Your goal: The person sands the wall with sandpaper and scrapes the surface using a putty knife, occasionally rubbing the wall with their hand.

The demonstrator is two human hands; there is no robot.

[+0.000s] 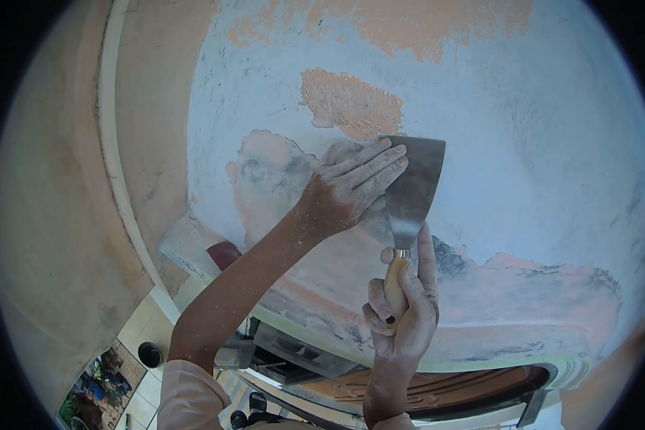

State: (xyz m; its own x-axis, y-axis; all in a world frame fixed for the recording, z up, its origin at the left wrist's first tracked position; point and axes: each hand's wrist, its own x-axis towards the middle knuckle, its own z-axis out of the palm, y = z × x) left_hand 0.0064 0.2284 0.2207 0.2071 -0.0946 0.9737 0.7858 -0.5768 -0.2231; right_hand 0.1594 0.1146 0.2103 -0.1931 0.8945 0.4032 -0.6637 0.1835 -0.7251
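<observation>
A wide scraper (417, 183) with a broad grey metal blade and a pale wooden handle stands blade-up against the wall (537, 143). My right hand (408, 304) is wrapped round the handle, its index finger stretched up along the lower blade. My left hand (355, 179) lies flat with straight fingers, the fingertips resting on the blade's left side. White dust coats both hands. Just above the blade's upper left is a rough peach patch (351, 100) in the pale blue paint. Behind my left hand a grey and pinkish bare patch (272, 161) shows.
A white vertical strip (111, 107) runs down the left wall. A dark red object (223, 254) shows beside my left forearm. Below the wall are a carved brown wooden panel (437, 394) and dark frames. A black bucket (150, 354) stands on floor tiles, near a cluttered heap (100, 390).
</observation>
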